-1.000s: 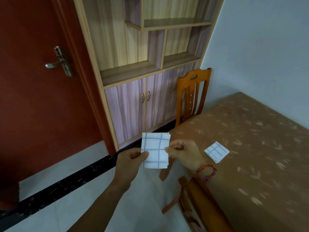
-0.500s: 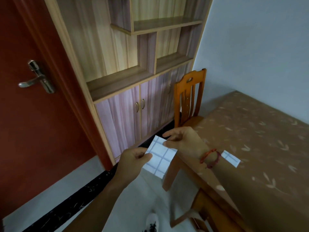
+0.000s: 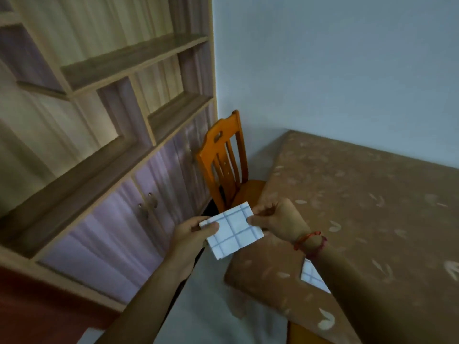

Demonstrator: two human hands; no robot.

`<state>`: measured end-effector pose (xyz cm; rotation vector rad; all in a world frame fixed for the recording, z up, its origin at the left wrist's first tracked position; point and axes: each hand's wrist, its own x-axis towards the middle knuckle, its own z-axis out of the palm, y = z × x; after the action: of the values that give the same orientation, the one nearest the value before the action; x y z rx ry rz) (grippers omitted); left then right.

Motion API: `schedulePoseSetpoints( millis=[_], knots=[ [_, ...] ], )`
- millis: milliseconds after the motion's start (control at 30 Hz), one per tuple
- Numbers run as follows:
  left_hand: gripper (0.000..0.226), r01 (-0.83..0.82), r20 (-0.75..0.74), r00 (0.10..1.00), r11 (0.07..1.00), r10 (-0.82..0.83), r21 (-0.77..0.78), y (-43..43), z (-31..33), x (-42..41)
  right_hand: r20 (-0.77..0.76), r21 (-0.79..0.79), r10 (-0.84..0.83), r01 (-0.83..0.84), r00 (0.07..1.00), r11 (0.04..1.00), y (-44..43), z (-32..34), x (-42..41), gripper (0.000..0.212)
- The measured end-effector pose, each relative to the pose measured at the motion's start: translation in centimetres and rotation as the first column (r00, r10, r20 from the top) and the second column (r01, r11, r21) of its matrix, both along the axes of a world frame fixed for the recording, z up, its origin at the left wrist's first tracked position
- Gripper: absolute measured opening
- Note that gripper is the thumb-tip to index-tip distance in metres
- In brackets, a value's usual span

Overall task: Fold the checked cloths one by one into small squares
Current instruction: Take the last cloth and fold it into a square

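A folded checked cloth [image 3: 232, 232] is held in the air by the left edge of the counter [image 3: 372, 194], pinched on the left by the left hand [image 3: 191, 232] and on the right by the right hand [image 3: 280, 219]. A second folded cloth [image 3: 311, 275] lies on the counter, partly hidden.

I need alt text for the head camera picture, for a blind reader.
The left hand and right hand pinch a folded checked cloth between them, near the corner of a brown table. A second folded cloth lies on the table, partly behind the right forearm; an orange chair stands beyond.
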<state>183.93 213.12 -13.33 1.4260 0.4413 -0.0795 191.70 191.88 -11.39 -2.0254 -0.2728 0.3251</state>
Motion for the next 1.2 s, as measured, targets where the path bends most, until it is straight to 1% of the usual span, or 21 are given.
schedulePoseSetpoints(
  millis=[67,133,200,300,367,467,500,533,700,767,833,933,1000,1067,1133,1200],
  knots=[
    [0.016,0.075,-0.015,0.997,0.997,-0.075,-0.013,-1.1,-0.4,2.9,-0.020,0.024,-0.117,0.117,0.993,0.993,-1.6,-0.2,1.1,0.002],
    [0.016,0.142,-0.022,0.990,0.990,-0.142,-0.021,-2.3,-0.9,5.7,-0.052,0.047,-0.250,0.253,0.967,0.966,-3.1,-0.6,2.2,0.009],
    [0.015,0.200,-0.020,0.980,0.980,-0.200,-0.012,-3.6,-1.3,8.3,-0.083,0.072,-0.350,0.356,0.933,0.932,-4.6,-1.1,3.0,0.013],
    [0.012,0.262,-0.017,0.965,0.965,-0.261,0.013,-5.4,-1.8,11.9,-0.129,0.100,-0.470,0.483,0.873,0.870,-6.3,-1.4,4.1,0.020],
    [0.014,0.304,-0.014,0.953,0.952,-0.304,0.029,-6.5,-1.9,14.2,-0.149,0.104,-0.541,0.557,0.828,0.824,-7.2,-1.6,4.8,0.017],
    [0.014,0.372,-0.013,0.928,0.926,-0.372,0.066,-7.6,-2.6,17.9,-0.179,0.099,-0.634,0.655,0.752,0.749,-8.1,-1.7,6.2,0.020],
    [0.012,0.398,-0.011,0.917,0.914,-0.398,0.077,-7.9,-2.8,19.2,-0.185,0.088,-0.659,0.681,0.729,0.727,-8.4,-1.7,6.7,0.016],
    [0.009,0.423,-0.011,0.905,0.901,-0.425,0.098,-8.2,-2.9,20.4,-0.194,0.078,-0.682,0.704,0.705,0.706,-8.7,-1.8,7.2,0.012],
    [0.005,0.521,-0.036,0.853,0.845,-0.521,0.124,-10.3,-3.2,25.3,-0.195,0.024,-0.763,0.781,0.617,0.625,-10.1,-2.9,9.4,0.012],
    [0.003,0.542,-0.044,0.840,0.832,-0.541,0.118,-11.3,-3.6,26.9,-0.208,0.020,-0.803,0.823,0.559,0.567,-10.7,-3.6,10.3,0.019],
    [0.007,0.556,-0.051,0.831,0.822,-0.554,0.120,-12.3,-4.0,28.3,-0.226,0.019,-0.822,0.846,0.523,0.533,-11.3,-4.3,11.2,0.026],
    [0.008,0.593,-0.080,0.805,0.795,-0.587,0.127,-13.7,-4.6,30.0,-0.239,-0.001,-0.827,0.851,0.509,0.525,-12.5,-5.6,12.6,0.023],
    [0.014,0.613,-0.095,0.790,0.776,-0.606,0.150,-14.6,-5.3,31.1,-0.241,-0.008,-0.831,0.855,0.502,0.519,-13.3,-6.6,13.7,0.017],
    [0.012,0.606,-0.112,0.795,0.777,-0.596,0.169,-15.4,-5.9,32.1,-0.260,0.001,-0.823,0.853,0.505,0.522,-14.2,-7.4,14.8,0.010],
    [0.011,0.597,-0.120,0.802,0.779,-0.585,0.192,-16.3,-6.4,33.0,-0.260,-0.011,-0.812,0.840,0.522,0.543,-15.1,-8.2,16.0,0.009],
    [0.012,0.581,-0.132,0.814,0.785,-0.566,0.216,-17.3,-7.1,34.1,-0.252,-0.034,-0.820,0.842,0.514,0.538,-16.1,-9.1,17.3,0.014]
  ],
)
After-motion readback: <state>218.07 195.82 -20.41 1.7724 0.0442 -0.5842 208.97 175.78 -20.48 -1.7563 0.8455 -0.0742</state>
